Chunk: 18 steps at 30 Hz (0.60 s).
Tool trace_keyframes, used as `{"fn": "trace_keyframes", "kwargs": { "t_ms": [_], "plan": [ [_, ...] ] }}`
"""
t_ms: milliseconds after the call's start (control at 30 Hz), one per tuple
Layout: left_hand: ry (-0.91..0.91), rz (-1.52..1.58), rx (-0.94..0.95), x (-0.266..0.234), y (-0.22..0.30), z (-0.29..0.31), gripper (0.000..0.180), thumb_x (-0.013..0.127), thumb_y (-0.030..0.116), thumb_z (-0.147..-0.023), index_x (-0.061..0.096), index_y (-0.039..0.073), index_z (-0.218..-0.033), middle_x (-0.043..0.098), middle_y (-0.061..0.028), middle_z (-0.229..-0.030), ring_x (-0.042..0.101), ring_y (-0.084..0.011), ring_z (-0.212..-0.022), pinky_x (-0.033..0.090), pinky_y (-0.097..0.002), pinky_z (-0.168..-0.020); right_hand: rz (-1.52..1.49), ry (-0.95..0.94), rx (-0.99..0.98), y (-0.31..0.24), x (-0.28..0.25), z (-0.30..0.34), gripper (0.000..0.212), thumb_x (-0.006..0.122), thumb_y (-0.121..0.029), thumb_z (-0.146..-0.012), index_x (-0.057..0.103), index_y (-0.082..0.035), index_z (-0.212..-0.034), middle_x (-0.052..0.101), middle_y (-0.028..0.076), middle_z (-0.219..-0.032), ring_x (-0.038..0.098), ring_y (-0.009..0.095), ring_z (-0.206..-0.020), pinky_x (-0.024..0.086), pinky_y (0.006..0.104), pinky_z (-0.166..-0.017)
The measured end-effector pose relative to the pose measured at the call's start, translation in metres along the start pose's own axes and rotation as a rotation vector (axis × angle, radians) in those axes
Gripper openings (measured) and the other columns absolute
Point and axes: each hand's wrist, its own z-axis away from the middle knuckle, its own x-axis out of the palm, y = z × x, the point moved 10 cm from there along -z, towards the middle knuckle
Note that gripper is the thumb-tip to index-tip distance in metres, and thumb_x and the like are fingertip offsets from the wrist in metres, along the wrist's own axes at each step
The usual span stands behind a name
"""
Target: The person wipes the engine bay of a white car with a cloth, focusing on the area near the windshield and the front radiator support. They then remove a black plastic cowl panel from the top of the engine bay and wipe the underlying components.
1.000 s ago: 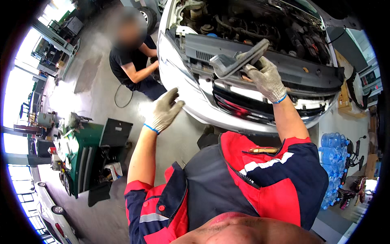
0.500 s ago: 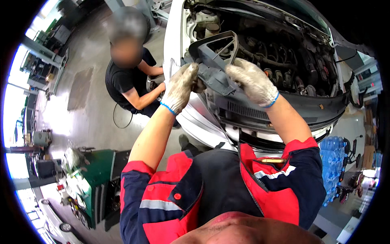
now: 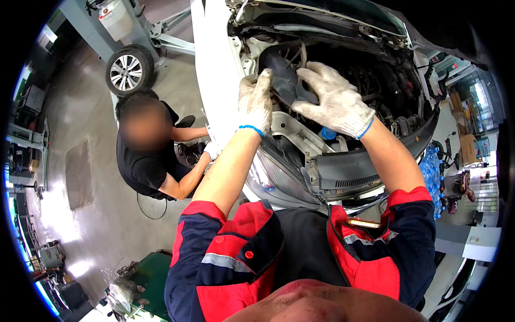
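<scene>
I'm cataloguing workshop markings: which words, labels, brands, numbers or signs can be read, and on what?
No text can be read.
Dark plastic part: no lettering legible.
Wheel: any marking is too small.
White tank: any marking is too blurred.

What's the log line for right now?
Left hand: at dark plastic part, grip unclear | Right hand: at part's other side, grip unclear | Part: at engine bay's left | Nearby: person low beside white car

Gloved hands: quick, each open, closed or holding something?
Left hand: at the dark plastic part; grip cannot be told.
Right hand: thumb spread from fingers, at that part; grip unclear.
</scene>
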Motion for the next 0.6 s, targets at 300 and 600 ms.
{"fn": "trace_keyframes", "kwargs": {
  "t_ms": [300,600],
  "plan": [
    [-0.226,-0.785,0.586,0.023,0.065,-0.097,0.049,0.073,0.04,-0.092,0.063,-0.002,-0.117,0.069,-0.0226,-0.112,0.067,-0.0379,-0.107,0.052,-0.0442,-0.097,-0.407,-0.1,0.301,0.069,0.062,-0.137,0.042,0.063,-0.036,-0.096,0.063,-0.001,-0.12,0.067,0.02,-0.113,0.064,0.035,-0.114,0.05,0.0454,-0.105],
    [-0.002,-1.724,0.508,0.0,0.007,-0.161,0.043,0.058,0.042,-0.094,0.074,0.01,-0.118,0.056,-0.0154,-0.143,0.035,-0.0515,-0.143,0.029,-0.0588,-0.119,0.088,0.058,0.058,0.171,0.086,-0.282,0.059,0.061,-0.042,-0.097,0.057,-0.002,-0.14,0.065,0.025,-0.133,0.062,0.039,-0.124,0.048,0.0448,-0.106]
  ]
}}
